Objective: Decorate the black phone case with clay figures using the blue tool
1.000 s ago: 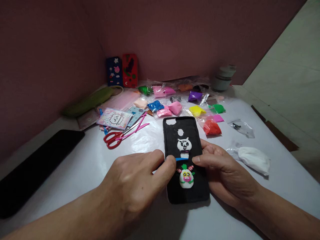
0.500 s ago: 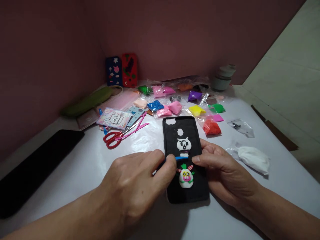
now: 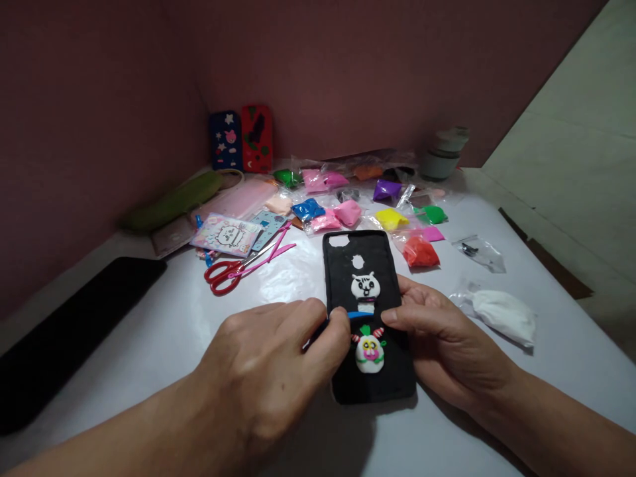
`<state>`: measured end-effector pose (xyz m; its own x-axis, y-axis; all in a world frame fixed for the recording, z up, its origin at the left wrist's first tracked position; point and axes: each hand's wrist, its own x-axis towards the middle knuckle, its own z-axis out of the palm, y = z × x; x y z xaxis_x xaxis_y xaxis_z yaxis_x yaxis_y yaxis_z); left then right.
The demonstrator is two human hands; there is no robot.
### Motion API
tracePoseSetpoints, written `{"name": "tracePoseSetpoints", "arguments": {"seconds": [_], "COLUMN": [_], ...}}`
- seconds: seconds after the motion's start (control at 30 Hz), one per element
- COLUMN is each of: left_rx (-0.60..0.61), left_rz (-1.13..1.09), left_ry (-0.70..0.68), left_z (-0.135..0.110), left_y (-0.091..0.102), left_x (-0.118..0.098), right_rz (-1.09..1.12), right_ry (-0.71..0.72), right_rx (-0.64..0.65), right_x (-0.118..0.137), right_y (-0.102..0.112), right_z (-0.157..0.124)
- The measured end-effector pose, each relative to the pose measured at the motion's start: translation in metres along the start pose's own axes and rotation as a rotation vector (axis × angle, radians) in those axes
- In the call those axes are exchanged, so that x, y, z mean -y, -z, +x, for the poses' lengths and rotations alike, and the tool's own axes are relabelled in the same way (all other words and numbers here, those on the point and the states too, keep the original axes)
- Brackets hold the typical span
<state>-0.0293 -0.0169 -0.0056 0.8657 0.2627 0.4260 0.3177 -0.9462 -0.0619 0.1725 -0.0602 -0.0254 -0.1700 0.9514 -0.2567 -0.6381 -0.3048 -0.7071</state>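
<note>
"Where's the black phone case (image 3: 342,291)?"

"It's tilting above mid-worktop (image 3: 183,311), or perhaps resting there; I can't tell. The right hand (image 3: 442,331) is gripping its right edge."

"And the left hand (image 3: 278,358)?"

"Its fingers are pinching a blue tool (image 3: 361,315) against the white piece (image 3: 366,305) below the face."

"Anything changing?"

"Hardly; over this second the tool is staying put, so work is apparently centring there. Colourful packets (image 3: 348,213) are lying toward the worktop's far edge."

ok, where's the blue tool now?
Head view, lower half, just right of centre: the blue tool is in the left hand, its exposed end over the black phone case, just beyond the lower white figure.
</note>
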Motion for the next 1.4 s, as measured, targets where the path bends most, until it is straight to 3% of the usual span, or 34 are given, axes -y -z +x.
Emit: {"name": "tracePoseSetpoints", "arguments": {"seconds": [1.4], "left_rx": [-0.052], "left_rz": [-0.052], "left_ry": [0.0], "left_z": [-0.0023], "left_y": [0.0022], "left_x": [-0.0001], "right_rz": [-0.012], "right_ry": [-0.011], "right_rx": [-0.007], "right_x": [0.0003], "right_y": [0.0011], "right_z": [-0.0014]}}
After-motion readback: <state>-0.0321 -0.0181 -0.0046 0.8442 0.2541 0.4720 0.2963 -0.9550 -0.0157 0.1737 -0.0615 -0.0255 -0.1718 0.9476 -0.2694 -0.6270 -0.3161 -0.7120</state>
